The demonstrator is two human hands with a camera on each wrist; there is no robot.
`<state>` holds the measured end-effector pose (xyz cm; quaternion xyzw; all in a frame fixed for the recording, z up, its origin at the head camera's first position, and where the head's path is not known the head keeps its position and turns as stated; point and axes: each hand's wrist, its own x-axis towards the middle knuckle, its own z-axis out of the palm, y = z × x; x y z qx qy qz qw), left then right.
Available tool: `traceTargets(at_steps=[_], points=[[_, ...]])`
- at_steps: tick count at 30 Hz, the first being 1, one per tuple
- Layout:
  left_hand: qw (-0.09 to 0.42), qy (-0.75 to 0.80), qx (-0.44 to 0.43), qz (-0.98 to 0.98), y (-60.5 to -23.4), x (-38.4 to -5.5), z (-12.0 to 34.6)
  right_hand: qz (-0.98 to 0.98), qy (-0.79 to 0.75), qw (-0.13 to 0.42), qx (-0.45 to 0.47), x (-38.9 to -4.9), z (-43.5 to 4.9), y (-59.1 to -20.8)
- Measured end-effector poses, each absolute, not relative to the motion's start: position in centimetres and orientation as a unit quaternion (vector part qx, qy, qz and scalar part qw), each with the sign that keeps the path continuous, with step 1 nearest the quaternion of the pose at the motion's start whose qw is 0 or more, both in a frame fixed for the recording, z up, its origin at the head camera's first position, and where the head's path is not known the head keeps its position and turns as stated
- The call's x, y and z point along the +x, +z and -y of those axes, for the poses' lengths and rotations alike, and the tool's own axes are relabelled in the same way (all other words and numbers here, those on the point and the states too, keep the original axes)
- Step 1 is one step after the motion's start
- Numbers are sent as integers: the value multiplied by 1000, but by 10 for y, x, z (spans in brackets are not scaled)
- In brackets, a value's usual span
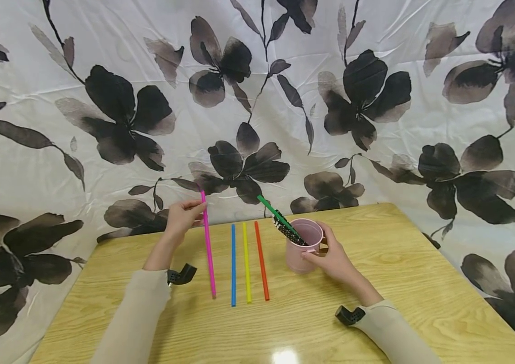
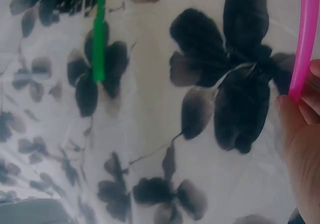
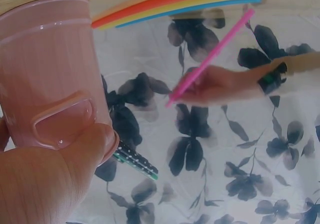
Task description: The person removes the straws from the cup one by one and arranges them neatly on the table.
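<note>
My left hand (image 1: 181, 218) pinches a magenta straw (image 1: 208, 242) near its upper end, and the straw slants down to the left of the others. In the left wrist view, thumb and fingers meet round that straw (image 2: 305, 39). With my right hand (image 1: 337, 257) I hold a pink cup (image 1: 300, 259) from its right side, the thumb across the front near the rim. Leaning out of the cup to the left are a green straw (image 1: 267, 205) and black straws with white dots (image 1: 287, 232); their lower ends are hidden inside.
Between the magenta straw and the cup, a blue straw (image 1: 233, 265), a yellow straw (image 1: 246, 263) and a red straw (image 1: 262, 260) lie side by side on the wooden table (image 1: 221, 333). A flower-printed cloth (image 1: 257, 111) hangs behind the table's back edge.
</note>
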<state>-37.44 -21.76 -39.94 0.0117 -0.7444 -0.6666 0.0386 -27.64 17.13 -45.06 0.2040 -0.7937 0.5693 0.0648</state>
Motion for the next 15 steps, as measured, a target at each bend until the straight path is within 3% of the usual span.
traceTargets(at_steps=[10, 15], points=[[-2, -675, 14, 738, -457, -399, 228, 796, 571, 67, 192, -293, -176, -474], [-14, -665, 41, 746, -468, -395, 223, 793, 578, 75, 178, -295, -176, -478]])
